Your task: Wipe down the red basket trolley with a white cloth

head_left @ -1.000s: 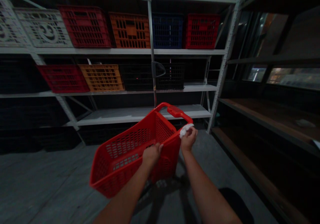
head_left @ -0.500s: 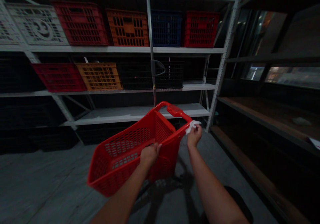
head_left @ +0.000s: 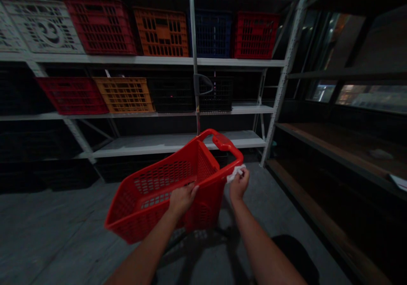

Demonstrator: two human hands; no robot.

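Upper left of frame, on the metal shelving (head_left: pixel 288 68): white crate (head_left: pixel 43 26), upper red crate (head_left: pixel 100 26), orange crate (head_left: pixel 160 32). Tier below, left of centre: lower red crate (head_left: pixel 72 95), yellow-orange crate (head_left: pixel 124 95).

Centre-left: left hand (head_left: pixel 182 200), closed around the side rim of a red plastic shopping basket (head_left: pixel 203 217). Basket held tilted above the grey concrete floor (head_left: pixel 47 221), in front of the lowest shelf.

Centre-right: right hand (head_left: pixel 239 185), fingers pinched together on a white cloth (head_left: pixel 235 173) at the basket rim, below the red handle (head_left: pixel 223 141).

Upper right of centre: blue crate (head_left: pixel 213 34), third red crate (head_left: pixel 256 34). Far right: dark wooden shelves (head_left: pixel 333 157).
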